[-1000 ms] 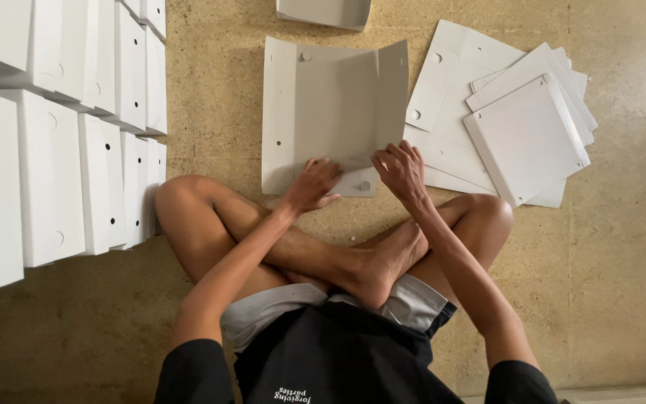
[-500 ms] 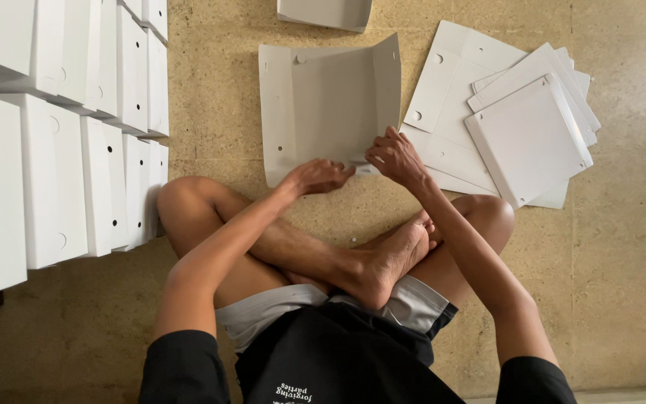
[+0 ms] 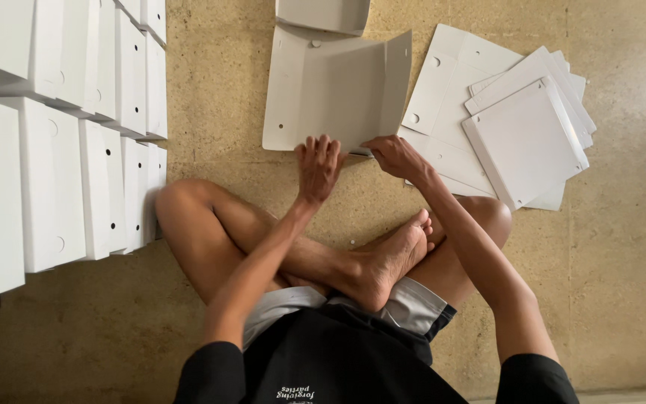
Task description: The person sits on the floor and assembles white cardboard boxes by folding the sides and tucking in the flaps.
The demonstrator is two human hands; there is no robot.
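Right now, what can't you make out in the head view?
- Near edge of the cardboard sheet: covered by the left hand and right hand.
- Right-hand fingers: tucked under the sheet's edge.
- Tray: cut off by the top edge.
- Lower sheets in the stack: hidden by the upper ones.

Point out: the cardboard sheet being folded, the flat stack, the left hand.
cardboard sheet (image 3: 334, 86), head view, middle panel.
flat stack (image 3: 525, 142), head view, top sheet's face.
left hand (image 3: 317, 168), head view, back of hand.

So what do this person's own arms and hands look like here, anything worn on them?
Both arms are bare from short black sleeves down. The left hand and right hand wear no gloves, and no rings, watch or bands can be seen on either wrist.
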